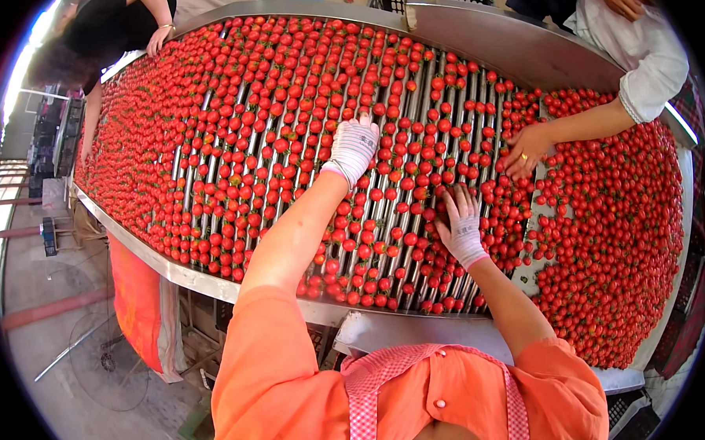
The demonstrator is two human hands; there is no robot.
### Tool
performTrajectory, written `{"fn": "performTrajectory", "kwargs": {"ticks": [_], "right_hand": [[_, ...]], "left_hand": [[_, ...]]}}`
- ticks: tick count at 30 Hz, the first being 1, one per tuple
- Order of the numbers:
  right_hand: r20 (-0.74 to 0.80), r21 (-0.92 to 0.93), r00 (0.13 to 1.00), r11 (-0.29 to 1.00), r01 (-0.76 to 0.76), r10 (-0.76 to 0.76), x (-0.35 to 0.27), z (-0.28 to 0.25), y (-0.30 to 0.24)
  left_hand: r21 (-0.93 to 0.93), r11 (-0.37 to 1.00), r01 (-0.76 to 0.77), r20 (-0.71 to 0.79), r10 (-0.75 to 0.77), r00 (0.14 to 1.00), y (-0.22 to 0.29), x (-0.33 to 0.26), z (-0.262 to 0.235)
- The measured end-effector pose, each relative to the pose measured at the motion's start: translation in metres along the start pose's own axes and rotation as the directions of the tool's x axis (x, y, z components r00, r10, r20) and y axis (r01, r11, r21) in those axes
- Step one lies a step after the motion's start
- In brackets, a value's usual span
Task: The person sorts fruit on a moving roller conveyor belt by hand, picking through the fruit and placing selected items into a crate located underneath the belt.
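Small red tomatoes (284,93), some with green stems, lie in rows over the metal rollers of a sorting conveyor (420,99). My left hand (353,151), in a white glove with bare fingertips, reaches to the middle of the rollers. Its fingers are bent down among the tomatoes, and anything under them is hidden. Nearer to me on the right, my right hand (461,229), gloved alike, rests over the tomatoes with its fingers spread and nothing visibly held.
A densely packed tomato pile (620,216) fills the right end. Across from me, a co-worker's ringed hand (527,151) touches tomatoes near my right hand. Another person's hand (158,41) rests at the far left rim. A red-orange sack (134,300) hangs below the near metal edge (190,276).
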State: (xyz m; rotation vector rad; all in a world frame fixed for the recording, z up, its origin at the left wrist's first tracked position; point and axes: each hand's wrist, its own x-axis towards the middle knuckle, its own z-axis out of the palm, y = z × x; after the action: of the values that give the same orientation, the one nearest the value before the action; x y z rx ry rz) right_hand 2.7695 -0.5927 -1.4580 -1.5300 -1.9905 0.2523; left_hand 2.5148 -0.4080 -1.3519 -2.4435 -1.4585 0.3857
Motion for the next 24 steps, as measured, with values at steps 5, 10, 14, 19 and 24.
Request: {"fn": "performTrajectory", "kwargs": {"ticks": [5, 10, 14, 19, 24], "right_hand": [[-0.071, 0.008, 0.986, 0.989, -0.15, 0.15, -0.034, 0.001, 0.009], [-0.096, 0.026, 0.953, 0.958, -0.285, 0.287, -0.066, -0.002, 0.016], [-0.07, 0.081, 0.944, 0.945, -0.317, 0.322, -0.07, -0.007, 0.018], [-0.08, 0.097, 0.935, 0.936, -0.339, 0.347, -0.078, -0.007, 0.029], [-0.05, 0.089, 0.937, 0.936, -0.34, 0.345, -0.085, -0.005, 0.03]], "left_hand": [[-0.159, 0.985, -0.072, -0.068, 0.062, 0.996, -0.018, -0.002, -0.003], [-0.994, 0.049, 0.101, 0.068, -0.454, 0.888, -0.04, 0.009, -0.026], [-0.158, -0.969, -0.191, 0.304, -0.232, 0.924, -0.117, 0.038, -0.022], [-0.363, -0.869, -0.337, 0.399, -0.472, 0.786, -0.187, 0.106, -0.021], [-0.544, 0.553, 0.631, 0.141, -0.681, 0.719, -0.216, 0.143, -0.009]]}}
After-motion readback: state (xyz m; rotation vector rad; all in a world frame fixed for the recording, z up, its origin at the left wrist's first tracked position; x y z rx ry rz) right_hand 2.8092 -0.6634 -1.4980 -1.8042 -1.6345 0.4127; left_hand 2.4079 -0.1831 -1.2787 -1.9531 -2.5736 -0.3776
